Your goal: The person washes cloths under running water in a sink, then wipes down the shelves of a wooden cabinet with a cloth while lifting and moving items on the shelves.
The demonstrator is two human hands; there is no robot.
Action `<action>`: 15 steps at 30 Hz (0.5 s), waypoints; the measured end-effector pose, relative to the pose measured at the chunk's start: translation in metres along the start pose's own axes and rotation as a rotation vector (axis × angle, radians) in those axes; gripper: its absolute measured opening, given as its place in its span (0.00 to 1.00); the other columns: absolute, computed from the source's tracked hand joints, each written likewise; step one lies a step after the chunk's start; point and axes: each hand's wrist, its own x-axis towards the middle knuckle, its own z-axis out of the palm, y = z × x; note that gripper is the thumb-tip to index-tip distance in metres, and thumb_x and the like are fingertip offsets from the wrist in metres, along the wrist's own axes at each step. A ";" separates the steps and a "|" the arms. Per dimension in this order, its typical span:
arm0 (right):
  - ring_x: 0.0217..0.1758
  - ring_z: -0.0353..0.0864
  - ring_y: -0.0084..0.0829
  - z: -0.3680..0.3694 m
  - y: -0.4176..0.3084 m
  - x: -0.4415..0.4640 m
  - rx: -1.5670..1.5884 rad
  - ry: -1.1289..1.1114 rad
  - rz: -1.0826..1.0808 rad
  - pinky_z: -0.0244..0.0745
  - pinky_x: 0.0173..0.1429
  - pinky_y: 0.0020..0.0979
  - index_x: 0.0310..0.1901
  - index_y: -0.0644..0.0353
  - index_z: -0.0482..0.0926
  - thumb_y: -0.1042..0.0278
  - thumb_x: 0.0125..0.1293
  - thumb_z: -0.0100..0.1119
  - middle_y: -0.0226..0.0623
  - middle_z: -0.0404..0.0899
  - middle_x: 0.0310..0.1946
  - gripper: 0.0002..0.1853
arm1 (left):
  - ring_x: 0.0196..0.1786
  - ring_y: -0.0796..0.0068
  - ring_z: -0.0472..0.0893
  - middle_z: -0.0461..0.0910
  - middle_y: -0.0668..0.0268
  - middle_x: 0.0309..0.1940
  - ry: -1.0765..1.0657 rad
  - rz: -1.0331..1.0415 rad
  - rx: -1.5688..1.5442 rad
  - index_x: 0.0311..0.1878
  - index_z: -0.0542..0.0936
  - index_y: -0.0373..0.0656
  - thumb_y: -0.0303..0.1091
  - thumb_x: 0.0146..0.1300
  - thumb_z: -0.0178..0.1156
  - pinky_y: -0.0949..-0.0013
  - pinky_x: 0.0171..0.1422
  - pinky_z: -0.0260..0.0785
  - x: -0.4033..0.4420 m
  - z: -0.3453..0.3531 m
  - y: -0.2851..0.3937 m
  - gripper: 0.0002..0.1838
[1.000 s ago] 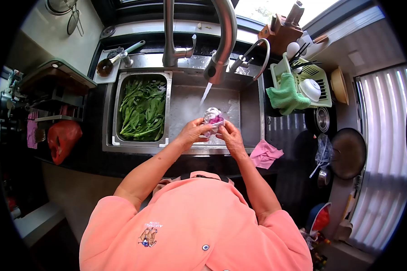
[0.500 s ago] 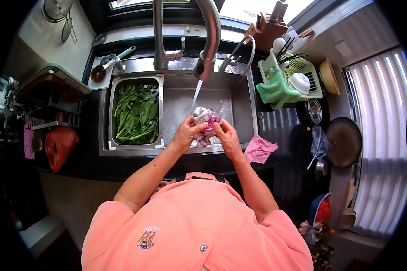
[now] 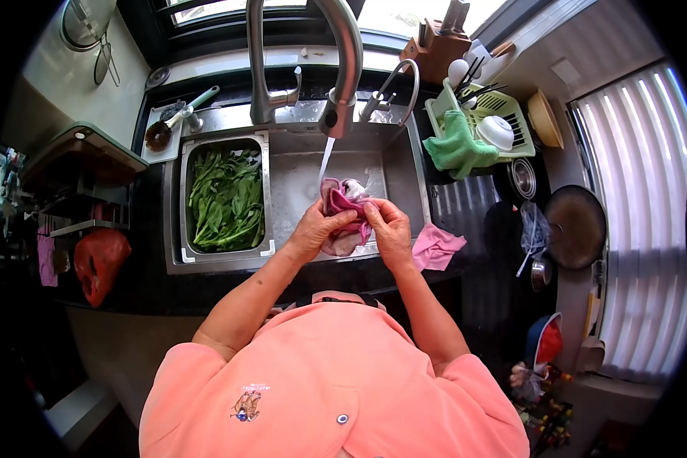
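Observation:
Both my hands grip a crumpled pink and whitish cloth [image 3: 342,200] over the front part of the sink basin [image 3: 294,172]. My left hand [image 3: 317,231] pinches its left side, thumb on top. On the other side, my right hand [image 3: 390,229] holds it between thumb and fingers. Water runs from the large faucet [image 3: 340,114] in a stream [image 3: 327,156] that comes down at the cloth's upper left. Parts of the cloth are hidden behind my fingers.
Left in the sink sits a metal tray [image 3: 185,206] of leafy greens [image 3: 225,200]. A second pink cloth [image 3: 437,247] lies on the counter by my right wrist. A pale green dish rack [image 3: 511,107], draped with a green cloth [image 3: 458,145], stands at the back right.
The cloth has been turned and spread between my hands, showing more of its pink folds and less white. My hands stay near the same place. The whole view has shifted slightly.

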 end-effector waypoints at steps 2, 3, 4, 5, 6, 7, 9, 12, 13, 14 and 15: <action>0.42 0.78 0.15 -0.001 -0.001 0.002 0.091 0.052 -0.010 0.74 0.50 0.21 0.51 0.65 0.80 0.65 0.77 0.56 0.27 0.83 0.41 0.11 | 0.48 0.75 0.84 0.84 0.64 0.48 0.037 -0.006 -0.042 0.56 0.78 0.40 0.28 0.66 0.66 0.69 0.58 0.77 0.005 -0.007 -0.003 0.16; 0.42 0.78 0.15 -0.003 0.001 0.003 0.186 0.082 -0.002 0.74 0.50 0.21 0.51 0.64 0.80 0.65 0.78 0.55 0.27 0.83 0.41 0.11 | 0.50 0.74 0.84 0.84 0.64 0.47 0.025 0.056 -0.077 0.56 0.78 0.39 0.29 0.68 0.63 0.68 0.59 0.77 0.006 -0.009 -0.002 0.15; 0.42 0.78 0.15 -0.005 0.002 0.005 0.280 0.114 0.004 0.74 0.50 0.21 0.50 0.63 0.79 0.64 0.78 0.55 0.27 0.83 0.40 0.11 | 0.50 0.73 0.84 0.84 0.64 0.47 0.029 0.046 -0.117 0.56 0.78 0.38 0.29 0.68 0.62 0.68 0.60 0.77 0.008 -0.011 -0.001 0.15; 0.44 0.82 0.21 -0.009 0.003 0.007 0.343 0.122 0.005 0.77 0.52 0.25 0.49 0.61 0.78 0.63 0.80 0.51 0.30 0.83 0.41 0.11 | 0.51 0.72 0.84 0.84 0.63 0.48 0.033 0.035 -0.159 0.57 0.78 0.38 0.29 0.69 0.60 0.67 0.61 0.76 0.010 -0.013 -0.001 0.15; 0.45 0.82 0.21 -0.010 0.001 0.008 0.360 0.143 -0.002 0.77 0.53 0.25 0.49 0.60 0.78 0.63 0.80 0.50 0.30 0.83 0.42 0.11 | 0.52 0.71 0.84 0.84 0.63 0.48 0.038 0.024 -0.202 0.58 0.78 0.38 0.29 0.70 0.59 0.67 0.61 0.76 0.011 -0.015 -0.001 0.15; 0.45 0.82 0.21 -0.010 0.000 0.009 0.378 0.162 -0.008 0.77 0.53 0.26 0.49 0.60 0.78 0.63 0.80 0.50 0.31 0.83 0.42 0.11 | 0.55 0.68 0.84 0.83 0.59 0.53 0.019 0.016 -0.241 0.60 0.76 0.37 0.27 0.72 0.53 0.65 0.63 0.76 0.013 -0.021 -0.004 0.16; 0.45 0.82 0.22 -0.013 -0.002 0.010 0.377 0.195 -0.004 0.78 0.53 0.27 0.48 0.59 0.77 0.62 0.81 0.48 0.31 0.83 0.42 0.11 | 0.54 0.69 0.83 0.82 0.59 0.54 0.006 -0.005 -0.349 0.61 0.75 0.36 0.27 0.71 0.52 0.67 0.63 0.76 0.010 -0.018 0.000 0.17; 0.44 0.82 0.22 -0.017 -0.004 0.012 0.346 0.180 0.017 0.78 0.53 0.26 0.47 0.59 0.77 0.60 0.81 0.46 0.31 0.83 0.42 0.13 | 0.55 0.69 0.83 0.80 0.57 0.57 -0.098 -0.111 -0.490 0.63 0.73 0.35 0.26 0.70 0.51 0.68 0.63 0.75 0.003 -0.014 0.009 0.19; 0.43 0.82 0.22 -0.017 -0.010 0.011 0.366 0.189 0.053 0.78 0.52 0.27 0.47 0.60 0.77 0.59 0.81 0.46 0.31 0.83 0.41 0.14 | 0.55 0.70 0.83 0.80 0.58 0.56 -0.153 -0.150 -0.476 0.63 0.72 0.35 0.26 0.70 0.52 0.68 0.63 0.75 -0.001 -0.013 0.015 0.19; 0.43 0.83 0.22 -0.012 -0.028 0.009 0.386 0.197 0.089 0.78 0.51 0.27 0.46 0.60 0.77 0.59 0.81 0.46 0.31 0.83 0.40 0.14 | 0.55 0.71 0.83 0.80 0.59 0.56 -0.207 -0.189 -0.461 0.64 0.72 0.35 0.26 0.69 0.52 0.68 0.63 0.75 -0.004 -0.011 0.021 0.20; 0.42 0.83 0.22 -0.010 -0.038 0.010 0.407 0.207 0.124 0.79 0.50 0.27 0.46 0.60 0.77 0.58 0.82 0.46 0.31 0.82 0.39 0.15 | 0.52 0.75 0.83 0.82 0.64 0.52 -0.251 -0.103 -0.173 0.62 0.74 0.35 0.31 0.71 0.57 0.71 0.62 0.74 -0.002 -0.016 0.012 0.19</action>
